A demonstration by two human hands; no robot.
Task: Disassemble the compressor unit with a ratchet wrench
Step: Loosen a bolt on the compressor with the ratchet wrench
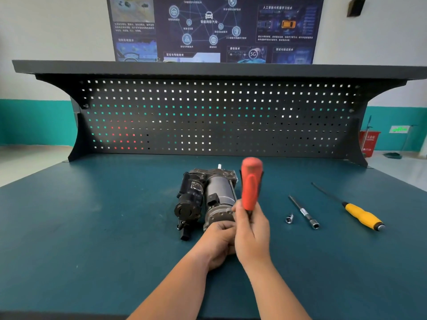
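Gripping the red-handled ratchet wrench (250, 183) just below its red sleeve, the right hand (252, 232) is holding the tool nearly upright, with the handle end pointing up. This grip is clamped on the wrench.

The grey-and-black metal compressor unit (208, 197) is lying on its side on the dark teal counter (92, 215). Its long axis is running away from the person, and its silver end cap is facing the hands. The unit is sitting directly ahead of both hands and slightly to the left of the wrench handle.

The left hand (219, 241) is the nearer one. Its fingers are curling in against the near end cap. It cannot be told whether that grip is clamped on the housing or on the wrench head, because the hands are covering the drive end. The head is probably sitting at a fastener on the end cap.

The coming turn is depending on the handle swinging across the unit's axis while the left hand is steadying the housing.

To the right, well apart from the unit, a small silver socket (289, 218), a slim steel extension bar (303, 212) and a yellow-handled screwdriver (362, 217) are lying on the counter.
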